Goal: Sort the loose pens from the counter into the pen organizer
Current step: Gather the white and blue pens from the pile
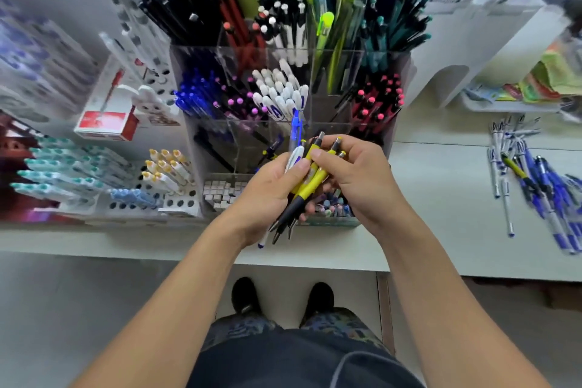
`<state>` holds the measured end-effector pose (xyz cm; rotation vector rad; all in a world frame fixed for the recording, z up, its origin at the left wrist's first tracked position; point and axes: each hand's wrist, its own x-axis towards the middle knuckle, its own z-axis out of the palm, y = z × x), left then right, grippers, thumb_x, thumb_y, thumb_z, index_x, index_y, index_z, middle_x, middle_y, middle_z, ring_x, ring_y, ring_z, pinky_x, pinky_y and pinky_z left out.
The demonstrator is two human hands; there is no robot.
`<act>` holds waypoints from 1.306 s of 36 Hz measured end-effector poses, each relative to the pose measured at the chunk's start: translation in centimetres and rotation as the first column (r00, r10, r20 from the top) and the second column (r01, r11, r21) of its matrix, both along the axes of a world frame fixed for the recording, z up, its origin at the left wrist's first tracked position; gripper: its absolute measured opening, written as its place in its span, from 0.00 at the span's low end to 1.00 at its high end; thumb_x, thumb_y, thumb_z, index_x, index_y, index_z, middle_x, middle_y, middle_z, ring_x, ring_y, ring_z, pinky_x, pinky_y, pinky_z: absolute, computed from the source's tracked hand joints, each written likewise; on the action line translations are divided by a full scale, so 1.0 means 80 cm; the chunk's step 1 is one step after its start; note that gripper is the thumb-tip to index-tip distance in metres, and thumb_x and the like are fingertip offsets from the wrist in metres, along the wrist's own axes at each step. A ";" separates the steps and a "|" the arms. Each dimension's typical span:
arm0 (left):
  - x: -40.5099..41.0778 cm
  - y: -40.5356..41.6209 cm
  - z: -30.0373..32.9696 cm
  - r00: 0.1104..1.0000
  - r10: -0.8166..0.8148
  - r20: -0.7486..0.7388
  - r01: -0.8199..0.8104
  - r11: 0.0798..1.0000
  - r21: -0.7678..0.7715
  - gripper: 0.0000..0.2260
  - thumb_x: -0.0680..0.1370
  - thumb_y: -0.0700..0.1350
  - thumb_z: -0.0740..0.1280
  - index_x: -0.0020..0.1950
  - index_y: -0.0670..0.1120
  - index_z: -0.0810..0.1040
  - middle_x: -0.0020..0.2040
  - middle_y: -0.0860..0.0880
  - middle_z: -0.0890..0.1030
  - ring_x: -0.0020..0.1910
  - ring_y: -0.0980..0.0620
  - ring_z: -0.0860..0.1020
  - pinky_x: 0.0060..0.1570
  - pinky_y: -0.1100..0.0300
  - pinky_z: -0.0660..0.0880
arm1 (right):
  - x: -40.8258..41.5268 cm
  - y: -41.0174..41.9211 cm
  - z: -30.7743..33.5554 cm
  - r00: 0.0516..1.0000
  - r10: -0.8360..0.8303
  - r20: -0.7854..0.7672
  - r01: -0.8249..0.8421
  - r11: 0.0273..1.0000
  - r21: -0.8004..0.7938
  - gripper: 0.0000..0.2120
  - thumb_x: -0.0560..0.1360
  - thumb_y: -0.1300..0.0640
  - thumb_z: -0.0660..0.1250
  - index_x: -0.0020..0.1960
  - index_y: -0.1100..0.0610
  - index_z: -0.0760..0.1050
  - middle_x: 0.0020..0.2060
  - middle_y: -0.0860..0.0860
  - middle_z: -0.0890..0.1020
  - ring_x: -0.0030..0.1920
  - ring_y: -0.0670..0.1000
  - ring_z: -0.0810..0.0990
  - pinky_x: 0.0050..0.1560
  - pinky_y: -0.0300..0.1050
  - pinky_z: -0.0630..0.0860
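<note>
Two hands (pixel 277 195) hold one bundle: about three yellow pens (pixel 310 181) and two white-and-blue pens (pixel 294 148). One clear organizer (pixel 400 123); one loose pile (pixel 535 179) far right.

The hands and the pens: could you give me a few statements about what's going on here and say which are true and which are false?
1. The left hand holds a bundle of pens. True.
2. The yellow pens in the bundle point their tips away from the person. False: the tips point down, toward the person.
3. The right hand rests flat on the counter. False: it is raised, its fingers on the tops of the yellow pens.
4. A pile of loose pens lies on the counter to the person's right. True.
5. The clear pen organizer has no pens in it. False: several compartments are packed with pens.
</note>
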<state>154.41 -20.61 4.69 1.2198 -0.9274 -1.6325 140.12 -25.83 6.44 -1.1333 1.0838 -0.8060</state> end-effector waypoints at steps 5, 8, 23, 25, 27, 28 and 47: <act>0.013 0.000 -0.006 0.999 0.020 0.027 -0.020 1.000 0.004 0.12 0.86 0.46 0.59 0.62 0.38 0.71 0.41 0.43 0.82 0.31 0.48 0.78 0.29 0.58 0.74 | 0.009 0.006 -0.003 0.999 -0.053 -0.008 0.053 0.998 -0.032 0.05 0.79 0.63 0.69 0.54 0.64 0.80 0.32 0.58 0.80 0.27 0.52 0.75 0.31 0.51 0.74; 0.017 0.003 -0.010 1.000 0.010 0.025 -0.010 1.000 0.014 0.09 0.85 0.46 0.61 0.62 0.42 0.73 0.41 0.45 0.83 0.31 0.48 0.80 0.29 0.58 0.76 | 0.009 0.009 -0.008 0.998 -0.058 -0.014 0.057 0.998 -0.030 0.04 0.80 0.64 0.68 0.53 0.63 0.80 0.30 0.58 0.79 0.25 0.52 0.74 0.29 0.46 0.72; 0.024 0.015 -0.021 0.972 -0.233 -0.025 0.234 0.965 0.114 0.14 0.85 0.51 0.60 0.65 0.45 0.74 0.43 0.39 0.83 0.30 0.45 0.80 0.30 0.57 0.78 | -0.009 0.040 -0.025 0.993 0.034 0.109 -0.047 0.992 0.120 0.07 0.81 0.63 0.64 0.48 0.66 0.78 0.32 0.57 0.79 0.27 0.53 0.73 0.27 0.37 0.68; 0.023 0.013 -0.021 0.976 -0.217 -0.017 0.218 0.970 0.109 0.15 0.85 0.52 0.60 0.64 0.42 0.74 0.42 0.40 0.83 0.30 0.45 0.80 0.30 0.57 0.79 | -0.007 0.042 -0.026 0.995 -0.015 0.101 0.006 0.995 0.096 0.06 0.81 0.63 0.65 0.50 0.65 0.78 0.32 0.59 0.79 0.28 0.56 0.72 0.27 0.37 0.70; 0.023 0.009 -0.019 0.978 -0.204 -0.028 0.206 0.973 0.100 0.15 0.85 0.51 0.60 0.62 0.41 0.74 0.43 0.41 0.83 0.31 0.45 0.81 0.30 0.57 0.78 | -0.007 0.042 -0.025 0.993 -0.062 0.100 0.054 0.995 0.081 0.06 0.81 0.63 0.65 0.52 0.67 0.77 0.33 0.59 0.79 0.28 0.56 0.71 0.28 0.38 0.71; 0.024 0.007 -0.018 0.980 -0.196 -0.038 0.199 0.975 0.102 0.13 0.85 0.51 0.60 0.60 0.42 0.74 0.43 0.41 0.84 0.31 0.45 0.81 0.29 0.57 0.78 | -0.007 0.041 -0.023 0.991 -0.088 0.105 0.080 0.994 0.076 0.07 0.81 0.63 0.64 0.53 0.67 0.77 0.33 0.58 0.79 0.27 0.55 0.71 0.27 0.38 0.71; 0.022 -0.022 0.000 0.963 -0.267 -0.033 0.268 0.941 0.205 0.14 0.85 0.59 0.57 0.61 0.53 0.76 0.39 0.44 0.82 0.25 0.53 0.68 0.20 0.67 0.58 | -0.019 0.011 -0.010 0.987 -0.163 0.013 0.163 0.986 -0.042 0.05 0.82 0.66 0.64 0.54 0.62 0.78 0.29 0.47 0.77 0.23 0.42 0.69 0.22 0.34 0.64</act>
